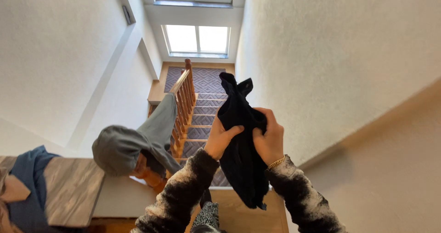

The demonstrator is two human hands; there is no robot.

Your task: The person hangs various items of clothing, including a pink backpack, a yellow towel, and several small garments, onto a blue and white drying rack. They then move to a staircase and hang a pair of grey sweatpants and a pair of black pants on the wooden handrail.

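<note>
Both the left hand (pixel 220 139) and right hand (pixel 270 139) pinch a limp, soft black knitted cloth garment (pixel 239 145) mid-length, which looks light and best gripped along its edges.

White textured walls (pixel 55 53), bright windows (pixel 197 39), wooden banister (pixel 183 95), carpeted stairs (pixel 204 111), daylight

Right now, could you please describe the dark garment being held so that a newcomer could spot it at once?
Start at the wooden staircase that runs down to the carpeted landing. In front of it, both hands, the left hand and the right hand, grip a black cloth that hangs down between them. Unlike the grey garment draped on the banister to the left, it is black and held in mid-air.
</note>
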